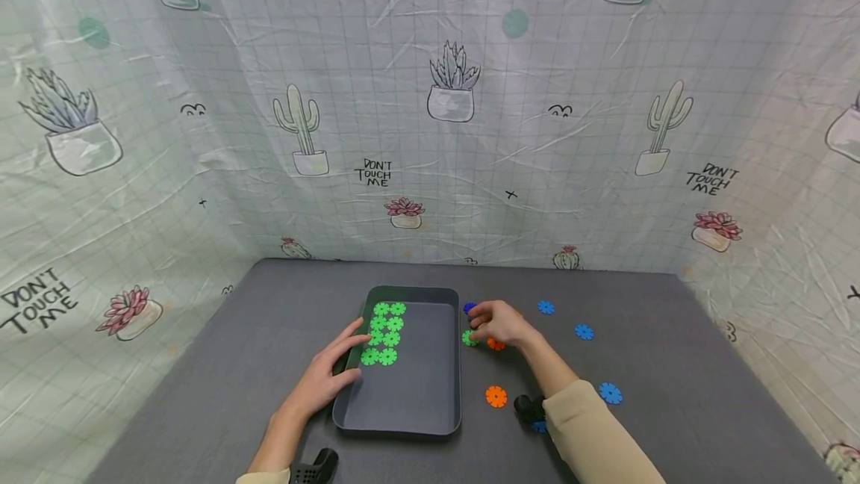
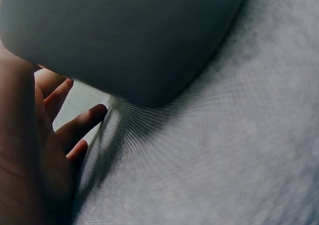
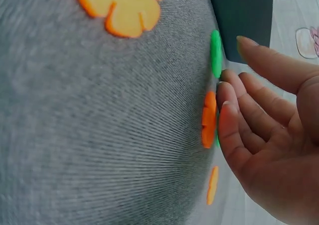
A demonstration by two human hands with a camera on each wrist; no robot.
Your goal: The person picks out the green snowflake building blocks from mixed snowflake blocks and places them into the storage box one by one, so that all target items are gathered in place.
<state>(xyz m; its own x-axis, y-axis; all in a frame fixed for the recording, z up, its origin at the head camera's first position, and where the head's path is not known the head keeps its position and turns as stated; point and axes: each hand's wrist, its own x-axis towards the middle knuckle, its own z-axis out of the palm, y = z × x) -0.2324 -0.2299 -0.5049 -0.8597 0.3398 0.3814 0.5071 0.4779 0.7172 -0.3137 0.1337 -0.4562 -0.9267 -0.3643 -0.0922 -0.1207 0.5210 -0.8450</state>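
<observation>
A dark grey tray (image 1: 410, 402) lies at the table's middle, with several green flower-shaped discs (image 1: 384, 332) laid in two rows in its far left corner. My left hand (image 1: 349, 349) rests open on the tray's left rim, fingers straight and reaching toward the green discs; the left wrist view shows the tray's outer wall (image 2: 124, 36) beside the fingers (image 2: 75, 130). My right hand (image 1: 478, 327) hovers just right of the tray, its loosely curled fingers (image 3: 234, 105) at a loose green disc (image 1: 469, 338) (image 3: 216, 53) and an orange disc (image 1: 496, 344) (image 3: 209, 119). It holds nothing.
More discs lie on the grey cloth right of the tray: an orange one (image 1: 496, 396), and blue ones (image 1: 546, 308), (image 1: 584, 332), (image 1: 610, 393). A cactus-print curtain (image 1: 430, 133) walls in the table on three sides.
</observation>
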